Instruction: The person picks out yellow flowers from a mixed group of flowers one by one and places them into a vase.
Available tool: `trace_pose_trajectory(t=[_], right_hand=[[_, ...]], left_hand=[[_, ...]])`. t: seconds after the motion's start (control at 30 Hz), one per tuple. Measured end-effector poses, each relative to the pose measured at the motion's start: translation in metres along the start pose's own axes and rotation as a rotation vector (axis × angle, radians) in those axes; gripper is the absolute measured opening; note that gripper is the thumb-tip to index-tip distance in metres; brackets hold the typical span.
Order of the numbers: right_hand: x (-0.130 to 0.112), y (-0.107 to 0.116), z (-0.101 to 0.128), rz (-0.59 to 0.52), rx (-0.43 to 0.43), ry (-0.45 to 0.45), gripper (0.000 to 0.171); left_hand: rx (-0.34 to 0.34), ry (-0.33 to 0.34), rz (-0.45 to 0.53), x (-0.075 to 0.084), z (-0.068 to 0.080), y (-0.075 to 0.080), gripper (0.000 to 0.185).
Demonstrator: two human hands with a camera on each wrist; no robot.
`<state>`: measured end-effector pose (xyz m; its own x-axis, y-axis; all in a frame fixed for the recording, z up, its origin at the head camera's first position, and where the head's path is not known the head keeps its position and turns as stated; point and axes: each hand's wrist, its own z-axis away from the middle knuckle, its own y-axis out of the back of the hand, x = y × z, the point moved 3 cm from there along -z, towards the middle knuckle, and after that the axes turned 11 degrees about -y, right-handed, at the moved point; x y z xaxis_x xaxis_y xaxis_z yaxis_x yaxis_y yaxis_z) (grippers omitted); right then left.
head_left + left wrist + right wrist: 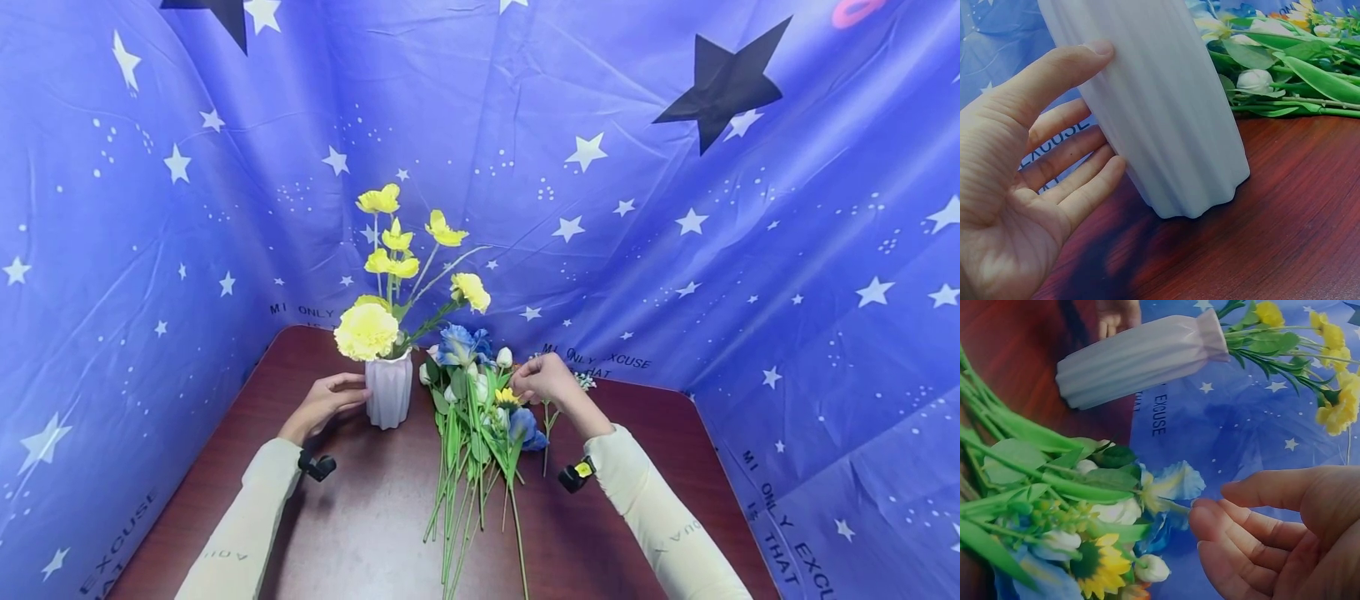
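Observation:
A white fluted vase (388,390) stands upright on the table with several yellow flowers (367,331) in it. My left hand (339,402) is at the vase's left side; in the left wrist view, the thumb and fingertips touch its wall without wrapping round it. To the right lies a pile of loose flowers: blue blooms (459,343), a white tulip-like bud (504,357) and a yellow sunflower (1099,565) among green stems (480,467). Over the pile's right side hovers my right hand (549,383), its fingers loosely bent with nothing seen between them.
The dark red-brown table (337,533) is ringed by a blue star-printed cloth (525,167) close behind and at both sides. Long stems reach toward the table's front edge. Small white flowers (583,380) lie beyond my right wrist.

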<state>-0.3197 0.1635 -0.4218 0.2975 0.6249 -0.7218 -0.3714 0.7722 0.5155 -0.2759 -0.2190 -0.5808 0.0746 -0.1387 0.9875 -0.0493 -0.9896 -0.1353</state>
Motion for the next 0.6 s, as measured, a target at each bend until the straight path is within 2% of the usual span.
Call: trace_pose_trajectory(t=[0.27, 0.6], right_hand=[[0.015, -0.002, 0.003, 0.113, 0.014, -0.004, 0.011], [0.042, -0.021, 0.006, 0.209, -0.001, -0.019, 0.011]], left_hand=[[-0.007, 0.001, 0.014, 0.0, 0.001, 0.0, 0.048], [-0.007, -0.008, 0.004, 0.002, 0.001, 0.0, 0.05]])
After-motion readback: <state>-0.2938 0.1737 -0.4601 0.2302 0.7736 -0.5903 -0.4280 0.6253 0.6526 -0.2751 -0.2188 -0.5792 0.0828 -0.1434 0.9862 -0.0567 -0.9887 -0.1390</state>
